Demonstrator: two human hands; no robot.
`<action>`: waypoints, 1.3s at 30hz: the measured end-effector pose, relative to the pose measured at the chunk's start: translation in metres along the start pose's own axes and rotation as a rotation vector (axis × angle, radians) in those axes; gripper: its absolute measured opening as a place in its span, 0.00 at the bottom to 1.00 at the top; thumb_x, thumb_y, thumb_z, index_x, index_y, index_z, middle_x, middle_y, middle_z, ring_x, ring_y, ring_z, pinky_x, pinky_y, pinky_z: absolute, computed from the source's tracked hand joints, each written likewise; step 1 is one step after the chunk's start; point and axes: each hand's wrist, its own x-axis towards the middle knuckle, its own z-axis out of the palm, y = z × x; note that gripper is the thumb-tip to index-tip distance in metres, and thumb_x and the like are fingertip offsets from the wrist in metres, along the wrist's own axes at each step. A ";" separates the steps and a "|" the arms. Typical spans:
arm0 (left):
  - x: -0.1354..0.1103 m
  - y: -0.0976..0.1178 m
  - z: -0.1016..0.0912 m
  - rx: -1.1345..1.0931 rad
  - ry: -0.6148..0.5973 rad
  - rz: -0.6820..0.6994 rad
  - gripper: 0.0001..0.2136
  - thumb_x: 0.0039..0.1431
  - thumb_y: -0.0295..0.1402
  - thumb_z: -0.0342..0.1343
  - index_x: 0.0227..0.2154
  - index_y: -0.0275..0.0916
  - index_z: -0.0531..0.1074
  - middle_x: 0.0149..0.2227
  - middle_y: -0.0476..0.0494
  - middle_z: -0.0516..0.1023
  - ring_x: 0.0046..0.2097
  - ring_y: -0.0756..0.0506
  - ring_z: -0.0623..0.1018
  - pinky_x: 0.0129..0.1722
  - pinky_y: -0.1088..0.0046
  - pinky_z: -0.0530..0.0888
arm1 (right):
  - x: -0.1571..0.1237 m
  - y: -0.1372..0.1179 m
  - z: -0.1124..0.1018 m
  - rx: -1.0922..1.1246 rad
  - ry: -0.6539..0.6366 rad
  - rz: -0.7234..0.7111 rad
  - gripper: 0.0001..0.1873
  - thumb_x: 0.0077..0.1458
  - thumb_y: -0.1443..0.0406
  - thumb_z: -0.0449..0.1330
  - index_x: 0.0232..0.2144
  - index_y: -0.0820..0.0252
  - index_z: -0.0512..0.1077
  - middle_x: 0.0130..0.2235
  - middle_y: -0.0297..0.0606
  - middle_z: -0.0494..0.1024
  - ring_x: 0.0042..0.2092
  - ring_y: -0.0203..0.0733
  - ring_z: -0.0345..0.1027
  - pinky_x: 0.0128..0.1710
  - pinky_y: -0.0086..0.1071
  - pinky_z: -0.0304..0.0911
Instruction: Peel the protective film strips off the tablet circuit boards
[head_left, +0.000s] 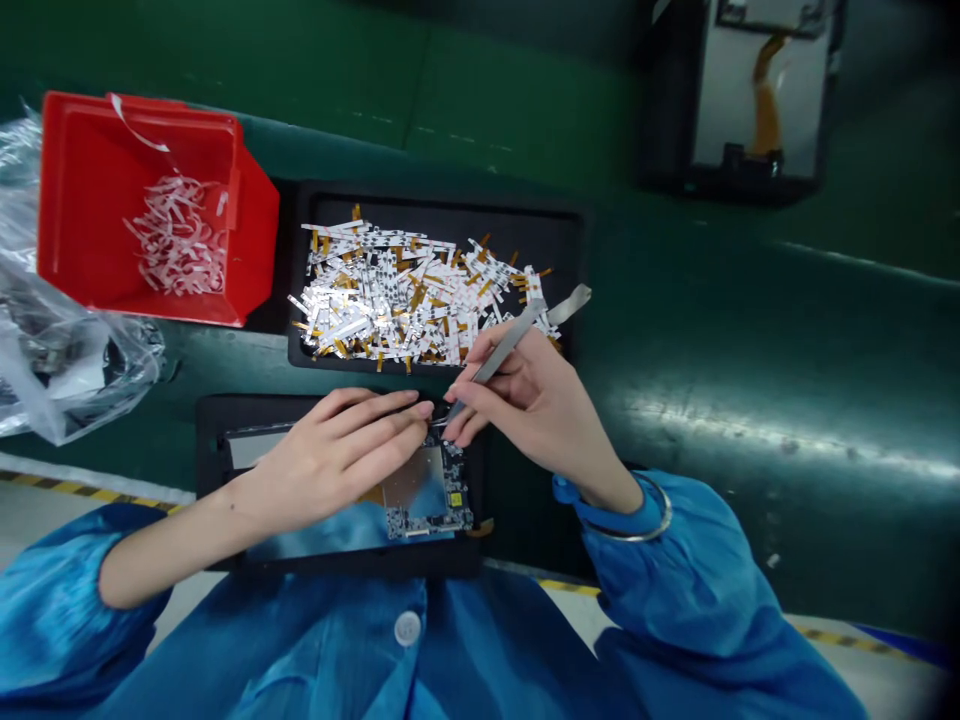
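Observation:
My right hand [529, 395] pinches metal tweezers [517, 337], whose tip points down at the top edge of an opened tablet-like device [420, 490] with a bare circuit board. My left hand [337, 455] lies flat on that device, fingers stretched and together, fingertips beside the tweezers' tip. The device rests in a black fixture [214, 425] at the table's near edge. Whether the tweezers hold a small part I cannot make out.
A black tray [555, 225] behind the device holds a heap of white and orange strips [409, 295]. A red bin [90, 180] with peeled white strips stands at the left, beside clear plastic bags [45, 350]. Another opened device [750, 95] lies far right on the green table [750, 330].

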 end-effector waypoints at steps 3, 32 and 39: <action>0.002 0.000 -0.002 0.014 -0.011 0.017 0.11 0.71 0.24 0.44 0.49 0.34 0.70 0.56 0.37 0.75 0.59 0.42 0.74 0.53 0.62 0.71 | 0.001 0.000 0.000 0.004 -0.008 0.011 0.18 0.55 0.56 0.66 0.38 0.53 0.61 0.27 0.26 0.74 0.25 0.40 0.78 0.23 0.29 0.77; -0.007 0.009 -0.005 0.075 -0.085 0.011 0.18 0.69 0.22 0.47 0.59 0.28 0.65 0.63 0.32 0.67 0.64 0.34 0.67 0.60 0.55 0.68 | 0.000 0.007 -0.001 0.017 0.024 -0.041 0.16 0.57 0.58 0.65 0.36 0.52 0.59 0.28 0.25 0.77 0.24 0.37 0.77 0.22 0.29 0.77; -0.009 0.007 -0.002 0.003 -0.049 -0.028 0.17 0.66 0.20 0.51 0.57 0.28 0.67 0.62 0.25 0.67 0.65 0.34 0.66 0.60 0.56 0.69 | -0.001 0.007 -0.001 -0.045 0.017 -0.106 0.12 0.59 0.67 0.62 0.36 0.52 0.61 0.28 0.24 0.75 0.23 0.37 0.77 0.21 0.29 0.77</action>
